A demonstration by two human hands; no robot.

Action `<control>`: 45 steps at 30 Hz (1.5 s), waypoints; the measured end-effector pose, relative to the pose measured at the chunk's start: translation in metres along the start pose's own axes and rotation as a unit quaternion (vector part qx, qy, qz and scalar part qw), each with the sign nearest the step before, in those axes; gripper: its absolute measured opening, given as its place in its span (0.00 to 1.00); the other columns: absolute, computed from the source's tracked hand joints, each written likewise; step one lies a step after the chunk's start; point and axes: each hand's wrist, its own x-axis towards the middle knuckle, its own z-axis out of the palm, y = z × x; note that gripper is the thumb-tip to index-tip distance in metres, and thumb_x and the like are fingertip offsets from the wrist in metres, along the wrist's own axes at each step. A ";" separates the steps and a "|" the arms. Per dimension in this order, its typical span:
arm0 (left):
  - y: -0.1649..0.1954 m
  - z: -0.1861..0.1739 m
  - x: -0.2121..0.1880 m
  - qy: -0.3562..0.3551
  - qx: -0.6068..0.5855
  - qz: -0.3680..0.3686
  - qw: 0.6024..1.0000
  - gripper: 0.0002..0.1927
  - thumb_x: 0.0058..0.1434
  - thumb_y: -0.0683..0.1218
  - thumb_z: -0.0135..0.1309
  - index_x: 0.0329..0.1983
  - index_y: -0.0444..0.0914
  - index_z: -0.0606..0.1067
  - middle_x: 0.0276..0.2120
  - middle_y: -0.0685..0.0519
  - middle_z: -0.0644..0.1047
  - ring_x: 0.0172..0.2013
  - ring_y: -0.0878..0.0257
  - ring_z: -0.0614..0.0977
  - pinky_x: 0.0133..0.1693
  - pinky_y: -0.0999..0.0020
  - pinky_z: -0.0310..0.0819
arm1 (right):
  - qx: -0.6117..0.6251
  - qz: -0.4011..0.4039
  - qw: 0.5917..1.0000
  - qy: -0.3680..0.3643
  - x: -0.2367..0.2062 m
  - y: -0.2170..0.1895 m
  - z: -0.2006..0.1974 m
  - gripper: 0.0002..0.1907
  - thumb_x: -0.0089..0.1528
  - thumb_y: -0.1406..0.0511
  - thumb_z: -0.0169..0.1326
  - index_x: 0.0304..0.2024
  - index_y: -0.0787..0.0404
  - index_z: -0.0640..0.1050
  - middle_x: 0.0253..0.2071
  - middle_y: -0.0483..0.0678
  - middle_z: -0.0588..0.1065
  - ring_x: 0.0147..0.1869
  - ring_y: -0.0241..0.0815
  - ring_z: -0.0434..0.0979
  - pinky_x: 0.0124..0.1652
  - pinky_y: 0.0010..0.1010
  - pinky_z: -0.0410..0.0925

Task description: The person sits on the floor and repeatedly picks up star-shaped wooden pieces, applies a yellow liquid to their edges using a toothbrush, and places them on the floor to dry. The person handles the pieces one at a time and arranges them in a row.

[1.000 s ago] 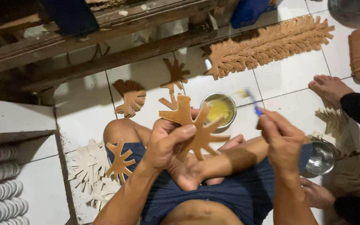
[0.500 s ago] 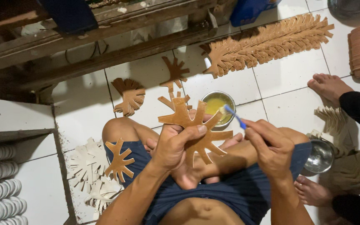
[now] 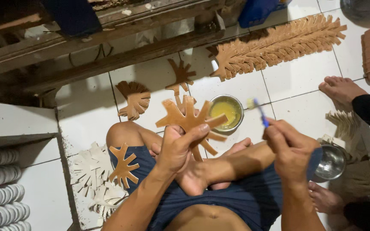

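Left hand (image 3: 180,147): closed around a brown star-shaped cutout (image 3: 189,120), held upright above the lap, thumb across its lower arms.
Right hand (image 3: 288,145): pinched on a blue-handled brush (image 3: 260,112), bristles up, just right of the cutout.
Small metal bowl of yellow paste (image 3: 225,112): on the tiled floor (image 3: 298,79), just beyond the cutout.
Handling note: best to keep the cutout steady by its centre, load the brush lightly, and coat evenly toward the tips.
Nearby: second brown cutout (image 3: 124,166) on the left thigh; pale cutouts (image 3: 91,171) left; long stacked row (image 3: 279,42) far right; another person's foot (image 3: 341,89) right.
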 end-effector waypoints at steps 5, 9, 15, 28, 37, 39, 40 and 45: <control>-0.008 0.014 0.009 0.019 -0.009 0.053 0.998 0.15 0.63 0.36 0.57 0.53 0.28 0.75 0.45 0.45 0.81 0.44 0.65 0.82 0.50 0.71 0.76 | 0.071 -0.089 0.990 -0.078 -0.005 -0.002 0.015 0.12 0.66 0.76 0.53 0.51 0.72 0.79 0.34 0.48 0.76 0.36 0.33 0.75 0.37 0.21 0.68; -0.007 0.019 0.010 0.014 -0.051 0.059 0.997 0.16 0.61 0.36 0.55 0.52 0.29 0.73 0.45 0.46 0.81 0.45 0.65 0.83 0.52 0.70 0.77 | 0.056 -0.093 0.992 -0.066 -0.004 0.000 0.025 0.13 0.66 0.77 0.54 0.53 0.72 0.79 0.32 0.48 0.74 0.34 0.34 0.72 0.35 0.22 0.66; -0.007 0.020 0.010 0.012 -0.057 0.072 0.996 0.15 0.67 0.34 0.56 0.55 0.20 0.74 0.48 0.40 0.81 0.47 0.60 0.81 0.53 0.67 0.75 | 0.043 -0.104 0.993 -0.046 -0.007 -0.002 0.020 0.12 0.66 0.77 0.53 0.52 0.71 0.80 0.32 0.47 0.74 0.34 0.32 0.72 0.34 0.21 0.64; -0.007 0.015 0.004 0.000 -0.066 0.055 0.996 0.18 0.67 0.36 0.54 0.59 0.21 0.73 0.49 0.40 0.80 0.47 0.60 0.81 0.54 0.65 0.75 | 0.002 0.032 0.998 -0.051 0.017 0.038 0.030 0.12 0.67 0.73 0.53 0.51 0.68 0.81 0.29 0.44 0.75 0.29 0.32 0.68 0.30 0.21 0.64; -0.002 0.001 0.011 0.072 -0.133 0.033 0.988 0.23 0.68 0.43 0.51 0.64 0.27 0.70 0.57 0.43 0.77 0.55 0.57 0.79 0.59 0.60 0.71 | -0.373 -0.102 0.896 -0.216 0.050 0.153 0.073 0.10 0.64 0.59 0.55 0.40 0.54 0.84 0.40 0.49 0.80 0.37 0.54 0.79 0.36 0.44 0.72; 0.005 -0.002 0.013 0.076 -0.156 0.049 0.984 0.25 0.69 0.46 0.50 0.65 0.28 0.69 0.55 0.41 0.76 0.53 0.53 0.79 0.56 0.56 0.72 | -0.409 -0.067 0.887 -0.205 0.047 0.165 0.061 0.11 0.64 0.57 0.55 0.42 0.52 0.84 0.36 0.50 0.78 0.37 0.55 0.80 0.35 0.45 0.72; 0.008 -0.002 0.016 0.076 -0.145 0.064 0.984 0.24 0.68 0.44 0.51 0.65 0.29 0.69 0.56 0.44 0.77 0.54 0.57 0.79 0.57 0.60 0.72 | -0.426 -0.052 0.881 -0.199 0.047 0.168 0.053 0.12 0.65 0.56 0.55 0.44 0.51 0.84 0.34 0.50 0.78 0.37 0.55 0.80 0.35 0.45 0.71; 0.002 0.003 0.032 0.057 -0.074 0.110 0.990 0.17 0.69 0.38 0.55 0.58 0.26 0.72 0.45 0.44 0.80 0.44 0.58 0.82 0.48 0.63 0.76 | -0.435 -0.115 0.880 -0.155 0.052 0.153 -0.021 0.14 0.61 0.62 0.56 0.49 0.53 0.84 0.38 0.52 0.79 0.35 0.55 0.80 0.35 0.43 0.72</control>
